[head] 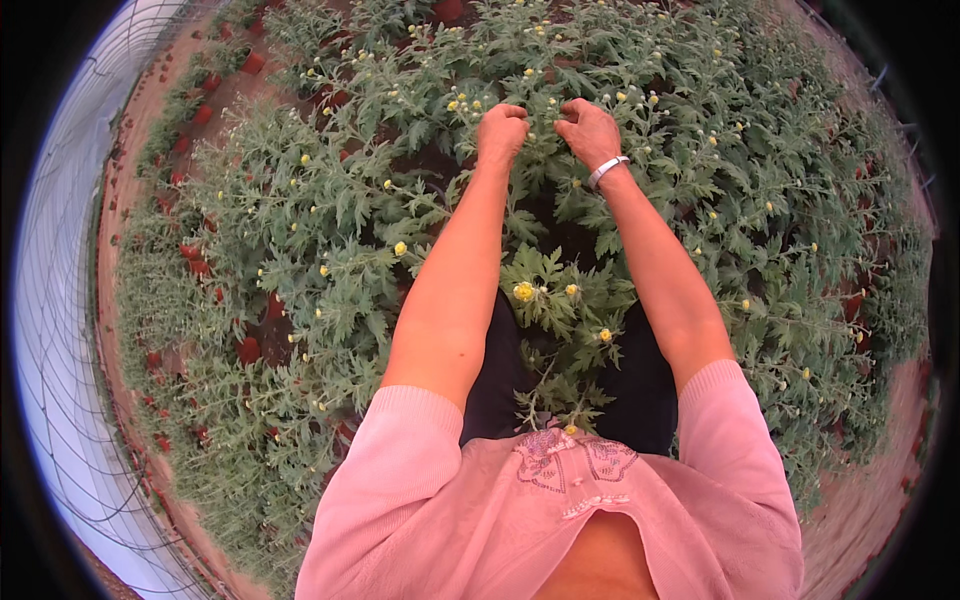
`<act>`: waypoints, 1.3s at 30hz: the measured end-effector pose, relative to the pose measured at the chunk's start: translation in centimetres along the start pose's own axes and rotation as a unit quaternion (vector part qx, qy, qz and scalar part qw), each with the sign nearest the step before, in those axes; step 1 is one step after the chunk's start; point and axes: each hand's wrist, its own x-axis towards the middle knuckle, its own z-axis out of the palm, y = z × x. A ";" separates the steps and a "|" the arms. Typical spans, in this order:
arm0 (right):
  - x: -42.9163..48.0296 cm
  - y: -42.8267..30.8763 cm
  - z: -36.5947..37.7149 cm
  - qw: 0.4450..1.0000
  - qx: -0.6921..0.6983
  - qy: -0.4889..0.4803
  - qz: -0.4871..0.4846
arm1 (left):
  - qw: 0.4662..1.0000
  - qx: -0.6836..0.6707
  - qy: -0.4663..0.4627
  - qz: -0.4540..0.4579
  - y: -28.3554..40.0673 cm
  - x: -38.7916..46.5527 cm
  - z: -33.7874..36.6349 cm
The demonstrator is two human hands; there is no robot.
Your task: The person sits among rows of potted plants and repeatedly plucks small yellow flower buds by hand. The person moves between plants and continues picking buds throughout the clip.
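Both hands reach forward among chrysanthemum plants (420,112) with lobed green leaves and small yellow buds. My left hand (503,135) is curled near a cluster of yellow buds (463,103), its thumb and index finger pointing inward. Across a small gap, my right hand (591,133) has bent fingers beside a small bud (552,101); a silver-coloured bracelet (607,172) circles that wrist. Whether either hand pinches a bud or stem is too small to tell. Below them, between my legs, a leafy chrysanthemum carries an opening yellow flower (523,291).
Red-brown pots (249,350) show between the plants on the left. Dense foliage (750,225) crowds in on the right and presses against my dark trousers (491,382). Bare soil paths (862,495) run along the outer edges. A greenhouse wall (56,300) with a wire lattice curves along the left.
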 end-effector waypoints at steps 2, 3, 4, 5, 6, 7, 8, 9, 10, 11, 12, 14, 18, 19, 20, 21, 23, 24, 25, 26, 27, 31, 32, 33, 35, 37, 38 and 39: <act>0.4 0.0 0.8 0.999 -0.033 0.026 -0.015 | 1.000 0.012 0.000 0.002 0.0 0.8 0.5; 0.7 0.1 1.0 0.999 -0.030 0.031 -0.019 | 0.999 -0.028 -0.010 -0.016 0.0 1.0 0.7; 0.8 0.2 1.2 0.999 -0.033 0.032 -0.013 | 0.997 -0.067 -0.025 -0.040 -0.2 1.1 1.0; 1.0 0.4 1.3 0.999 -0.040 0.029 -0.001 | 0.992 -0.106 -0.040 -0.058 -0.2 1.2 1.3; 1.1 0.6 1.5 0.999 -0.033 0.023 0.001 | 0.991 -0.114 -0.040 -0.060 -0.4 1.2 1.6; 1.1 0.8 1.5 0.999 -0.027 0.023 -0.006 | 0.992 -0.107 -0.047 -0.052 -0.6 1.3 2.0; 1.2 0.9 1.6 0.999 -0.022 0.022 -0.008 | 0.993 -0.097 -0.053 -0.050 -0.8 1.2 2.2; 1.4 1.0 1.7 1.000 -0.015 0.020 -0.008 | 0.993 -0.088 -0.059 -0.047 -0.9 1.4 2.5; 1.4 1.0 1.9 0.999 -0.029 0.031 -0.014 | 0.991 -0.109 -0.058 -0.044 -0.9 1.6 2.7; 1.6 1.1 1.9 0.999 -0.031 0.028 -0.013 | 0.992 -0.111 -0.056 -0.033 -1.0 1.8 2.9; 1.6 1.2 2.0 0.999 -0.035 0.021 -0.004 | 0.992 -0.114 -0.054 -0.023 -1.1 1.9 3.1; 1.7 1.4 2.0 0.999 -0.031 0.008 0.024 | 0.994 -0.083 -0.065 -0.022 -1.5 2.1 3.4; 1.7 2.0 1.5 0.996 0.029 -0.030 0.080 | 0.994 -0.069 -0.079 -0.004 -3.1 2.5 4.6; 1.6 2.1 1.3 0.989 0.075 -0.058 0.111 | 0.994 -0.066 -0.086 -0.017 -3.5 2.7 4.9; 1.5 2.2 1.1 0.978 0.123 -0.084 0.144 | 0.993 -0.062 -0.093 -0.030 -4.0 2.9 5.1; 1.3 2.2 1.0 0.975 0.137 -0.092 0.148 | 0.993 -0.046 -0.101 -0.028 -4.4 3.2 5.3; 1.1 2.2 0.7 0.966 0.167 -0.103 0.166 | 0.992 -0.005 -0.118 -0.036 -4.9 3.5 5.6; 1.0 2.2 0.4 0.963 0.175 -0.117 0.167 | 0.994 0.012 -0.109 -0.011 -5.1 3.5 5.7; 1.1 2.1 0.1 0.959 0.183 -0.131 0.172 | 0.994 0.038 -0.099 0.001 -5.1 3.5 5.8; 1.1 2.1 -0.1 0.956 0.182 -0.141 0.182 | 0.993 0.071 -0.090 0.011 -5.1 3.5 5.9; 1.0 2.0 -0.4 0.960 0.174 -0.142 0.164 | 0.996 0.048 -0.077 0.004 -4.9 3.3 5.9; 0.6 1.6 -1.0 0.972 0.135 -0.131 0.144 | 0.997 -0.030 -0.067 -0.030 -4.5 2.9 5.8; 0.5 1.5 -1.0 0.971 0.133 -0.130 0.147 | 0.995 -0.048 -0.071 -0.043 -4.5 2.9 5.8; 0.5 1.4 -1.1 0.973 0.127 -0.125 0.147 | 0.996 -0.036 -0.070 -0.033 -4.5 2.9 5.7; 0.4 1.1 -1.1 0.975 0.112 -0.119 0.152 | 0.998 0.002 -0.060 -0.032 -4.6 2.9 5.7; 0.2 0.9 -1.0 0.977 0.107 -0.116 0.145 | 0.998 0.002 -0.051 -0.031 -4.8 3.0 5.7; 0.1 0.9 -1.0 0.977 0.099 -0.116 0.151 | 0.998 0.005 -0.047 -0.035 -4.9 3.0 5.7; 0.0 0.9 -1.0 0.977 0.105 -0.115 0.146 | 0.998 -0.003 -0.051 -0.031 -4.9 3.0 5.7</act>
